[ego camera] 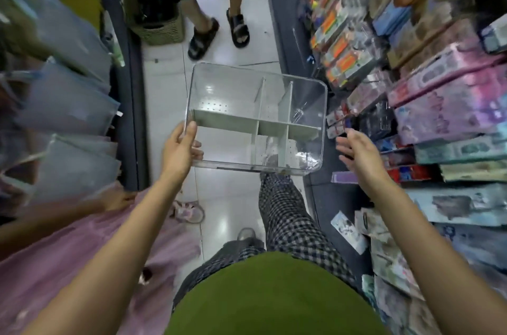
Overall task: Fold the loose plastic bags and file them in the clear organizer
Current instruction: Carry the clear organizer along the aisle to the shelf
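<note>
While L hand grips it, organizer lies crosswise.

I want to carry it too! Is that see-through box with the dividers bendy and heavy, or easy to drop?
The clear organizer probably stays stiff: its walls look straight. It seems light, since the left hand alone grips one edge and it looks empty. Smooth plastic may be slippery; the right hand is open beside it.

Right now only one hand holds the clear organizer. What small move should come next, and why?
Probably bring the right hand in to grip the right edge of the clear organizer. The left hand alone pinches its left rim, the box hangs in the air over the floor, and the open right hand is just beside it, not touching.
</note>
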### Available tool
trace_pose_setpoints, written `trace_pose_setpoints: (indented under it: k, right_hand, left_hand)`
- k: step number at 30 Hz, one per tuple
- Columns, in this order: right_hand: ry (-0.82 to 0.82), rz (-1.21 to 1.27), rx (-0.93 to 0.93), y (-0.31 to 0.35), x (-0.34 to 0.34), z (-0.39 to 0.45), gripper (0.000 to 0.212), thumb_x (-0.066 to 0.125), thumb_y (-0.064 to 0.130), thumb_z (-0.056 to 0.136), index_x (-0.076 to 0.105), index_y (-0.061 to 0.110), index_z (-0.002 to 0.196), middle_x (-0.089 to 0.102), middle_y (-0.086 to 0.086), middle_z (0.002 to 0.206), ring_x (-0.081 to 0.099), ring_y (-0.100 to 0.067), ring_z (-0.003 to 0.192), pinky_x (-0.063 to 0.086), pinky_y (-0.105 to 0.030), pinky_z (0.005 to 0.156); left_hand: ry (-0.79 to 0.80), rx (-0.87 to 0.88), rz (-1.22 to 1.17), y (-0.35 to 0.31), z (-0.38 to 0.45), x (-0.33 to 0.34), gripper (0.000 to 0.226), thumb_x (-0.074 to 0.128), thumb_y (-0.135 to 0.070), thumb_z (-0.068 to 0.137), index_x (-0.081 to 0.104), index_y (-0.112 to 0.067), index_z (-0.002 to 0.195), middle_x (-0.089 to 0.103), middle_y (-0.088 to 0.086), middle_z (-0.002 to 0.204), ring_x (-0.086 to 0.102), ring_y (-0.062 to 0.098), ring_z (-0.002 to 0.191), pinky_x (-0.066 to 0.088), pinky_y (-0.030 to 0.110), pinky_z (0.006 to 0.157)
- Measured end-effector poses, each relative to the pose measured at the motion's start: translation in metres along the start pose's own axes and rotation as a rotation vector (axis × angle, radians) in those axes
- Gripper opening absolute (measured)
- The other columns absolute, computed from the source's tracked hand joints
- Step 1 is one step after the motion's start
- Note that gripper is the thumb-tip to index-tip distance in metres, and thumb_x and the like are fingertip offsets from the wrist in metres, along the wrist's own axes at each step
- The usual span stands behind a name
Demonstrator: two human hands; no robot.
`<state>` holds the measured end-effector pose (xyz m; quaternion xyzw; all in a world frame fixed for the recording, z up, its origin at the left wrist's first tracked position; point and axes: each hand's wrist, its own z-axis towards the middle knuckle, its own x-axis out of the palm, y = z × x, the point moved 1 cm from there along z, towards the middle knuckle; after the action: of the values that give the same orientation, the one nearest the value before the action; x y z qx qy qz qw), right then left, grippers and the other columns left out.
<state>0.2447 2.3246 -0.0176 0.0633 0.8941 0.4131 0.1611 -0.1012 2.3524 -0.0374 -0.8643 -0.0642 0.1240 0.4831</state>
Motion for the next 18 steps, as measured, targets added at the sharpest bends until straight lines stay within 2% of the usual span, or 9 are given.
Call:
trace_pose_setpoints:
  k: [3,6,8,12,15,18]
  right_hand:
    - [0.003,0.023,-0.004,0.050,0.014,0.069,0.023,0.040,0.035,0.100,0.049,0.019,0.114,0.056,-0.002,0.110,0.054,-0.007,0.084,0.045,-0.023,0.075]
    - [0.019,0.005,0.015,0.108,0.025,0.135,0.030,0.039,0.034,0.100,0.049,0.016,0.121,0.057,-0.003,0.113,0.054,-0.013,0.096,0.045,-0.030,0.087]
    - [0.037,0.011,0.013,0.153,0.035,0.178,0.031,0.038,0.032,0.101,0.048,0.014,0.124,0.056,-0.003,0.111,0.053,-0.016,0.098,0.042,-0.029,0.086]
    - [0.062,0.026,-0.024,0.243,0.056,0.256,0.033,0.038,0.026,0.101,0.048,0.006,0.125,0.053,-0.008,0.105,0.050,-0.007,0.075,0.039,-0.020,0.066]
    - [0.079,-0.008,-0.054,0.302,0.074,0.310,0.032,0.038,0.027,0.101,0.050,0.008,0.124,0.055,-0.004,0.106,0.053,-0.010,0.084,0.043,-0.017,0.065]
    - [0.078,0.026,-0.072,0.357,0.099,0.365,0.019,0.038,0.026,0.101,0.053,0.015,0.102,0.055,-0.002,0.097,0.049,-0.009,0.074,0.037,-0.021,0.065]
  left_hand:
    - [-0.022,0.009,0.070,-0.037,0.061,0.032,0.050,0.053,-0.043,0.093,0.054,-0.003,0.123,0.050,-0.002,0.066,0.054,0.015,0.052,0.049,0.018,0.051]
    - [-0.026,-0.012,0.070,-0.083,0.122,0.071,0.052,0.053,-0.049,0.091,0.055,-0.011,0.127,0.056,0.004,0.075,0.056,0.020,0.059,0.051,0.034,0.068]
    - [-0.048,-0.011,0.060,-0.117,0.162,0.095,0.053,0.054,-0.049,0.091,0.053,-0.014,0.130,0.057,0.006,0.076,0.057,0.021,0.060,0.052,0.041,0.072]
    - [-0.056,0.042,0.105,-0.183,0.234,0.127,0.049,0.048,-0.053,0.092,0.052,-0.023,0.132,0.060,0.005,0.081,0.060,0.015,0.063,0.051,0.026,0.061]
    - [-0.065,0.082,0.075,-0.226,0.296,0.144,0.042,0.047,-0.046,0.095,0.054,-0.025,0.131,0.063,0.004,0.089,0.060,0.012,0.071,0.052,0.020,0.063]
    - [-0.106,0.057,0.032,-0.263,0.370,0.158,0.049,0.051,-0.048,0.092,0.052,-0.022,0.133,0.066,0.008,0.094,0.063,0.021,0.074,0.054,0.038,0.076]
